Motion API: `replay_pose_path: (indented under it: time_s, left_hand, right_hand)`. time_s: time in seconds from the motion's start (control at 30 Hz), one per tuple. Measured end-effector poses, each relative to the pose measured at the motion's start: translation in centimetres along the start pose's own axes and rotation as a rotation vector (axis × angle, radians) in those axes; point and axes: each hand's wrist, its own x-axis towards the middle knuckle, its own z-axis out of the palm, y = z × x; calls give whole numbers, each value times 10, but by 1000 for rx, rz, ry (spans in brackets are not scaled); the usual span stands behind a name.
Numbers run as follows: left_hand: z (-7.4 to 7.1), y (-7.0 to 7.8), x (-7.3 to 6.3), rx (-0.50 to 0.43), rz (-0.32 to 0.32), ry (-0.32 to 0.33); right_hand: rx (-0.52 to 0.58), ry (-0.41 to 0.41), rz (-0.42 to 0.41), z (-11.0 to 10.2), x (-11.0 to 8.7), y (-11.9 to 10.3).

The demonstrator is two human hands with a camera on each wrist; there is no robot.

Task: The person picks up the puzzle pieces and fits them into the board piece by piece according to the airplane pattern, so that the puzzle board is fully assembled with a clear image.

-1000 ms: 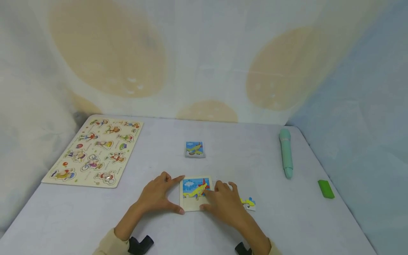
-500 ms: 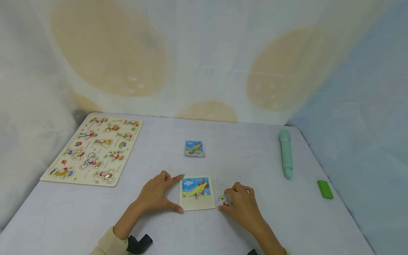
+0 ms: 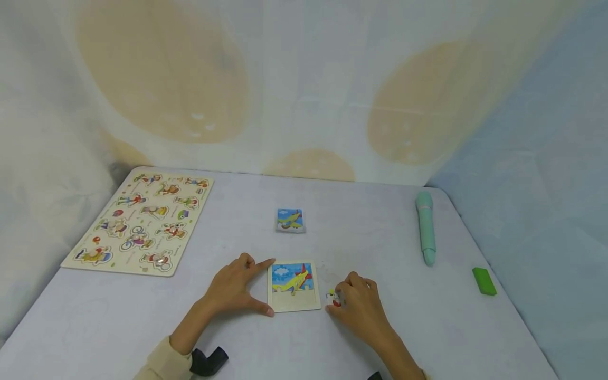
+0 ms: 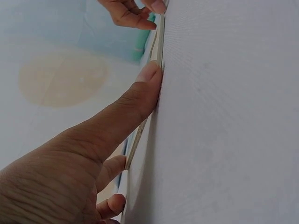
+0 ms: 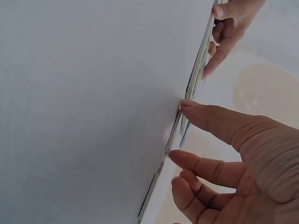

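Picture board (image 3: 151, 224): one, head view only
Puzzle tray (image 3: 294, 304): one
Left hand (image 3: 235, 290): spread, touching tray
Right hand (image 3: 362, 303): pinching one puzzle piece (image 3: 333, 300)

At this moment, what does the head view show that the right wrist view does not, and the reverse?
Head only: the figure puzzle board, the mint microphone-shaped object and the green block.
Right wrist only: on the right hand, tips of the lower curled fingers.
Both: the left hand touching the puzzle tray, the right hand with a loose puzzle piece, and the white tabletop.
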Motion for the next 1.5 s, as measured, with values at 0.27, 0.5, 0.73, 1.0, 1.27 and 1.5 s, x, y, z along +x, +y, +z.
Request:
replay_pose_path:
  time_s: [0.27,0.5,0.73,1.0,1.27,1.5]
  left_hand:
    - [-1,0,1,-8,15,7]
    - [0,0,0,-11,24,19]
    - [0,0,-1,-18,27,25]
    - [0,-1,-1,-20,16,18]
    - [0,0,-1,-28,5,2]
    - [-1,0,-1,-31,15,10]
  right_hand:
    - [-5,-5,35,0,0,-1]
    - [-18,42,25,0,-2,-1]
    - [-14,58,25,1,-3,-1]
    - [-26,68,13,2,-3,-2]
    - [-35,84,13,5,-4,-2]
    - [-15,79,29,4,-2,-10]
